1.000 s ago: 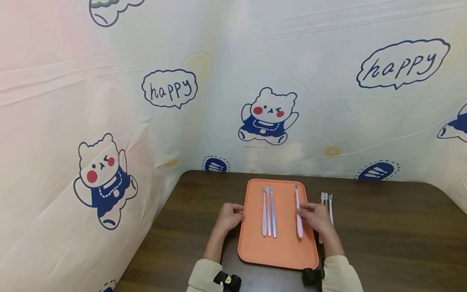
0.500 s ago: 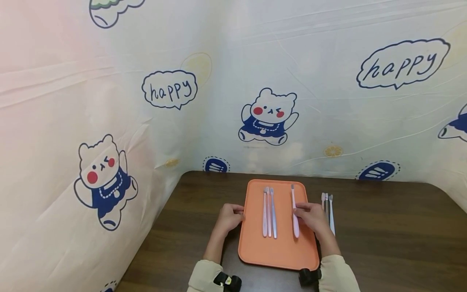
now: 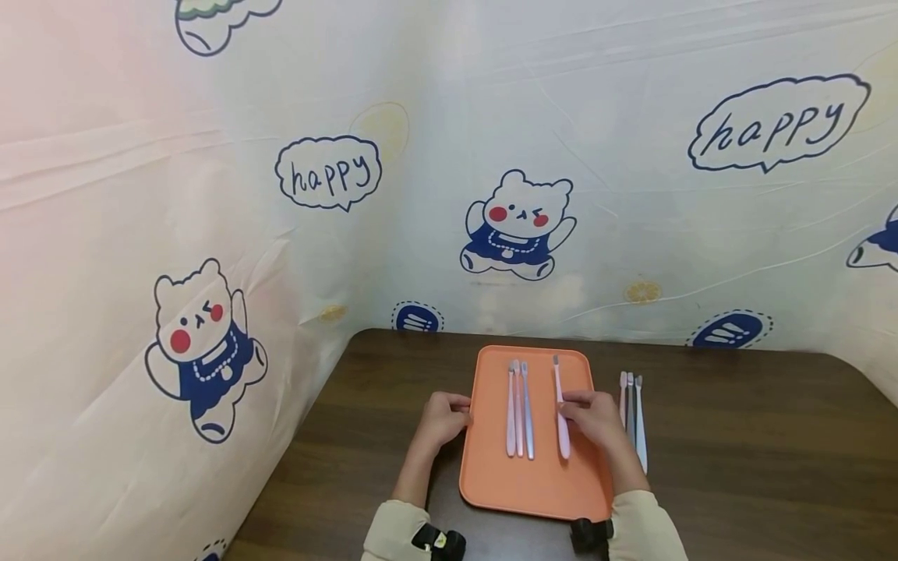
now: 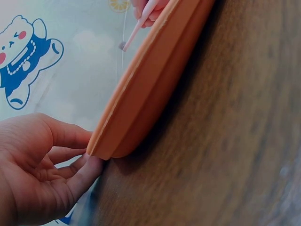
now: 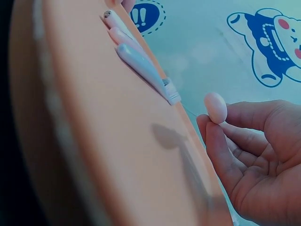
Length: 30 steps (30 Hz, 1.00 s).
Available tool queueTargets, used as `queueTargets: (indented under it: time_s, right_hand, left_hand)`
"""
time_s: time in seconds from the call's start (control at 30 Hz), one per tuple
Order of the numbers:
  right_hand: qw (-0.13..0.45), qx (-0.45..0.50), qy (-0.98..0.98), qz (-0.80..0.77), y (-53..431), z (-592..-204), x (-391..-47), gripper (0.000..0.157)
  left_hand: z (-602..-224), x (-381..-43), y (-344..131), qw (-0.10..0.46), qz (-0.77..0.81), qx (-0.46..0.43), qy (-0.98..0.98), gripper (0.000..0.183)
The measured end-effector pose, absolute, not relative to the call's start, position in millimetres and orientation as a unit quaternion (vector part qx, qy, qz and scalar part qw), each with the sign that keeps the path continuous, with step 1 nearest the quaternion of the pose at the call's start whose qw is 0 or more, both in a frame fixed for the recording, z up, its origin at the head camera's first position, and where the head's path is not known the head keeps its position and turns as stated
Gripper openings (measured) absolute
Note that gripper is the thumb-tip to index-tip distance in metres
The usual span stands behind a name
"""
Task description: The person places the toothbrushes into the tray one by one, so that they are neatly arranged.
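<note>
An orange tray (image 3: 536, 491) lies on the table, and my left hand (image 3: 443, 421) pinches its left rim between thumb and fingers. My right hand (image 3: 598, 419) pinches a pink toothbrush (image 3: 564, 442) by the handle over the right part of the tray. In the right wrist view the rounded handle end of that toothbrush (image 5: 215, 108) is held apart from the tray surface, with a shadow below. On the tray's left half, a pale lilac toothbrush (image 3: 510, 436), a pink toothbrush (image 3: 519, 436) and a blue toothbrush (image 3: 529, 436) lie side by side, heads away from me.
To the tray's right, partly behind my right arm, a pinkish toothbrush (image 3: 623, 397), a dark-handled toothbrush (image 3: 631, 413) and a light blue toothbrush (image 3: 641, 436) lie on the brown wooden table (image 3: 758, 452). A printed cloth (image 3: 631, 234) hangs around the back and sides.
My right hand has moved left over the tray with the pink toothbrush, towards the three lying there. More of the toothbrushes on the right now shows. My left hand stays at the rim.
</note>
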State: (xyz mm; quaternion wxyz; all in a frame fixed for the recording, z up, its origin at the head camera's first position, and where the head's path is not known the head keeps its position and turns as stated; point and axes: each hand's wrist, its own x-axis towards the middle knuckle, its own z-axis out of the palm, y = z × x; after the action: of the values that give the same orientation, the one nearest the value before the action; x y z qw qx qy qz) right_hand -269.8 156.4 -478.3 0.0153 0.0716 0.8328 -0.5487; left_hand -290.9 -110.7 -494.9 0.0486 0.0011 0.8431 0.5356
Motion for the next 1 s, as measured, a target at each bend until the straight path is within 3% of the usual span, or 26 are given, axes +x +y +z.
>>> queueTargets:
  time_s: [1.0]
  right_hand:
    - [0.03, 0.07, 0.824, -0.561, 138, -487, -273, 0.033]
  left_hand:
    - [-496, -292, -112, 0.04, 0.541, 0.003, 0.84, 0.026]
